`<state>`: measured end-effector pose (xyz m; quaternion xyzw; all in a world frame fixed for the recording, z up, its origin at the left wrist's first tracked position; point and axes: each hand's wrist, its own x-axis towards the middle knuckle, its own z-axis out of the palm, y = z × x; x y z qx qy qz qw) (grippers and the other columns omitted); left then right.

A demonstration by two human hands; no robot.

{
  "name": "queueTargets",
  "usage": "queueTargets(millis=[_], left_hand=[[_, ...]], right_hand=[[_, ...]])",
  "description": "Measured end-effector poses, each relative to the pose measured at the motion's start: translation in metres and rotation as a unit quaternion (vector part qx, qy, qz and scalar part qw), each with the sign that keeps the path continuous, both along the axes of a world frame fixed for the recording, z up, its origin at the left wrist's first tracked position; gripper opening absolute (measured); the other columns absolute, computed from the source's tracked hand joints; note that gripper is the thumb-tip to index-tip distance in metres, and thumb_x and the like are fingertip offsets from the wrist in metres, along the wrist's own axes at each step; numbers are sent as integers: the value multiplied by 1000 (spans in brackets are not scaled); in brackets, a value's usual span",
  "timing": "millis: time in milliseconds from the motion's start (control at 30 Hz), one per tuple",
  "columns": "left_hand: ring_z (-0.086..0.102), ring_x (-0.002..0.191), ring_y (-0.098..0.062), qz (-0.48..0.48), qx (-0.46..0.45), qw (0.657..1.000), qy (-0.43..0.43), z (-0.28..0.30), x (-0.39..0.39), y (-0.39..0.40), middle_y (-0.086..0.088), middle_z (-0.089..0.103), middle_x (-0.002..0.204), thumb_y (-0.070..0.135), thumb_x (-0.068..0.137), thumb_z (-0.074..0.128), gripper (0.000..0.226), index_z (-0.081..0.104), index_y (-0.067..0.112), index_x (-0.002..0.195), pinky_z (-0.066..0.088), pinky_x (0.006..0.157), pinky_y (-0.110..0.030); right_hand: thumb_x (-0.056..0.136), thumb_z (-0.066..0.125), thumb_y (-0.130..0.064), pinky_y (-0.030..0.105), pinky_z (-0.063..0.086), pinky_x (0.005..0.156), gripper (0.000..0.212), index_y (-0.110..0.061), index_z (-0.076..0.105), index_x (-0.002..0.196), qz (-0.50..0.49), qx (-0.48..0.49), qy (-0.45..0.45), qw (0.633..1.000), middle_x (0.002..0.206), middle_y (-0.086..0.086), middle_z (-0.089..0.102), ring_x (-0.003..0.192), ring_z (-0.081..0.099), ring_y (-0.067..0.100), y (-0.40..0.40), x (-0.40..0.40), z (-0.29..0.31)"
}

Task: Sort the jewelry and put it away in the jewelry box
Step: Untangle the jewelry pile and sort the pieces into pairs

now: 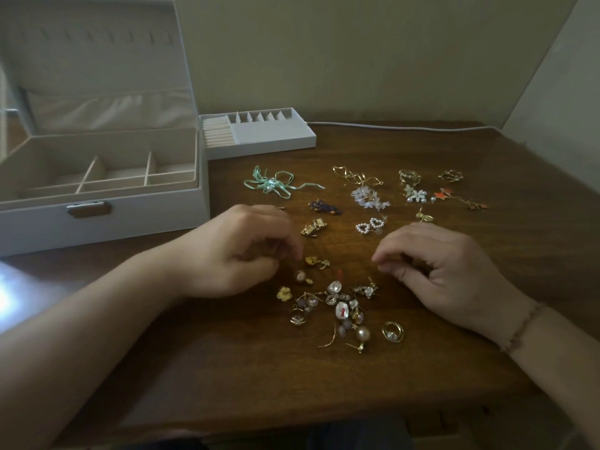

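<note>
Head view. A dark wooden table carries the jewelry box at its far left corner, lid raised, the divided lower compartments exposed. Just beside the box, along the far edge, lies its removable tray, with ring rolls on the left and small cells along the back.

Sorted pieces lie in loose rows in the middle of the table toward the far edge: a mint ribbon bow, a purple piece, a gold folded piece, gold wire earrings, white flower earrings, pearl heart earrings, gold rings, a gold wreath piece, small flower-and-pearl earrings and orange star earrings.

An unsorted pile of pearls, hoops and gold pieces lies nearer the front edge, between the two hands.

The left hand rests on the table beside the pile, fingers curled inward toward the thumb; whether they pinch anything cannot be told. The right hand rests opposite, fingers likewise curled with thumb and forefinger tips together; a glint of gold shows under the palm, but a grasp cannot be confirmed. A beaded bracelet circles the right wrist.
</note>
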<state>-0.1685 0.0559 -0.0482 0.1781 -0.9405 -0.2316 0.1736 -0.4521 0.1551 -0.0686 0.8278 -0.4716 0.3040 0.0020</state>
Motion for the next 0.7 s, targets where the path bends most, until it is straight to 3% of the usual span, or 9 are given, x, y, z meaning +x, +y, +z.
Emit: queueTargets(millis=[167, 300, 433, 700], left_hand=[[60, 100, -19, -25, 1, 1000, 0, 0, -3, 4, 6, 64, 102, 27, 86, 62, 26, 71, 17, 108, 52, 81, -40], [61, 99, -18, -30, -22, 999, 35, -3, -9, 9, 2, 65, 101, 14, 87, 66, 19, 72, 14, 105, 52, 81, -40], [59, 103, -11, -34, -65, 996, 50, -6, -13, 9, 3, 64, 107, 2, 89, 65, 22, 73, 13, 106, 48, 89, -28], [59, 108, -10, -16, -79, 995, 51, -8, -11, 5, 2, 64, 111, -1, 92, 63, 23, 74, 13, 107, 47, 92, -25]], right_hand=[[85, 65, -24, 27, 53, 83, 17, -17, 73, 98, -9, -5, 0, 1000, 96, -12, 68, 92, 61, -1, 1, 0, 2], [90, 62, -20, 31, 55, 79, 14, -15, 74, 97, -5, -10, 3, 1000, 93, -8, 70, 88, 64, 6, 2, 1, 1], [89, 60, -10, 34, 54, 68, 14, -14, 72, 96, 23, -3, 11, 1000, 87, -6, 66, 81, 63, 9, 2, 0, 0], [89, 64, -11, 27, 50, 73, 17, -12, 74, 102, 87, -53, 20, 995, 95, -3, 66, 87, 60, 10, 3, 3, 1]])
